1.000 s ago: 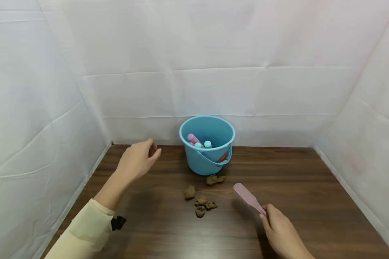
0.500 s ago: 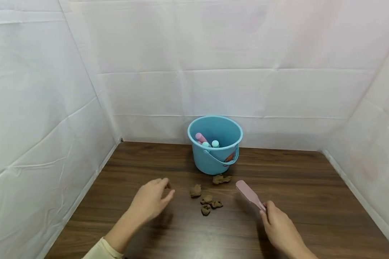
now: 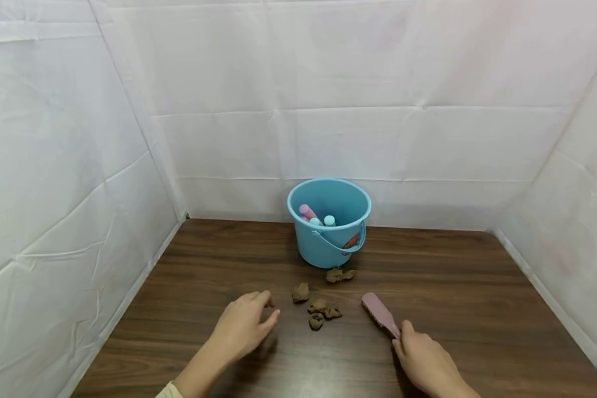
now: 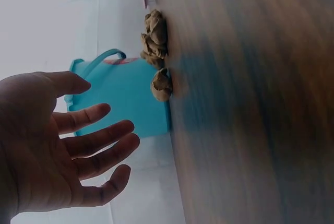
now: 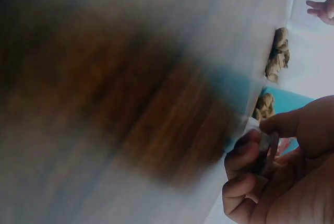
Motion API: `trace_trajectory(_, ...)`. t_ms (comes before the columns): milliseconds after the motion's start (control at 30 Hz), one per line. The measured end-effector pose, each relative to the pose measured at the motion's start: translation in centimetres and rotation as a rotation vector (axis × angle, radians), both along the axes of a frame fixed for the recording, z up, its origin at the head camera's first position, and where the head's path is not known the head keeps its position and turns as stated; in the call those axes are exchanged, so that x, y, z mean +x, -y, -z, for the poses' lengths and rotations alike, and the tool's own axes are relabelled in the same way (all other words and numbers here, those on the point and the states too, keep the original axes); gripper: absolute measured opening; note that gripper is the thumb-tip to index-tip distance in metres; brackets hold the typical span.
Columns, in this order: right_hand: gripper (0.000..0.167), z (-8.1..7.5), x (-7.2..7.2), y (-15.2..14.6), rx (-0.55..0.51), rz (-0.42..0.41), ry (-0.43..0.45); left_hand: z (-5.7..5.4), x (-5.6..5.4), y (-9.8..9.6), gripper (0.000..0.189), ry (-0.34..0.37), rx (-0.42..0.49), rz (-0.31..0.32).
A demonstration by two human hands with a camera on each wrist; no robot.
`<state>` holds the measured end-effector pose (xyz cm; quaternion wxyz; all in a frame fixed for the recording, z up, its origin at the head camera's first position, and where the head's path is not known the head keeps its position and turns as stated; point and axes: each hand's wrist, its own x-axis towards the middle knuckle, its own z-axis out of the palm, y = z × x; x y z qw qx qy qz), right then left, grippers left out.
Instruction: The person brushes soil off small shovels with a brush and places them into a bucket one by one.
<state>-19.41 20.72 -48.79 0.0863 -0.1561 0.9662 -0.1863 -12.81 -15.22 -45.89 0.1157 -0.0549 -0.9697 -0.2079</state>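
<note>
My right hand (image 3: 428, 359) grips a pink brush (image 3: 380, 314) by its handle, low over the dark wooden table, bristles toward the left. In the right wrist view, curled fingers (image 5: 242, 158) wrap the handle, hiding most of it. Several crumpled brown lumps (image 3: 317, 305) lie on the table between my hands; another lump (image 3: 339, 275) sits at the foot of a blue bucket (image 3: 323, 246). My left hand (image 3: 244, 326) hovers left of the lumps with nothing in it. Its fingers (image 4: 99, 161) are spread and slightly bent in the left wrist view.
Pink and pale-blue rounded sticks (image 3: 307, 211) stand inside the bucket, whose handle (image 3: 345, 249) hangs down in front. White sheeting (image 3: 229, 143) walls the table (image 3: 453, 276) at the back and both sides.
My left hand has come down from beside the bucket toward the lumps. The brush has dropped closer to the table and turned so its bristles show. The head view has shifted slightly.
</note>
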Motion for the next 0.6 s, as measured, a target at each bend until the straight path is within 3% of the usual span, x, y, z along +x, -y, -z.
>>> trace_trajectory(267, 0.03, -0.5, 0.0, 0.3, 0.065, -0.023, 0.01, -0.1, -0.1, -0.7, 0.018, -0.013, -0.02, -0.008)
trace_trajectory(600, 0.036, -1.9, -1.1, 0.1, 0.161, -0.073, 0.033, -0.7, -1.4, -0.8, 0.016, -0.013, -0.076, -0.004)
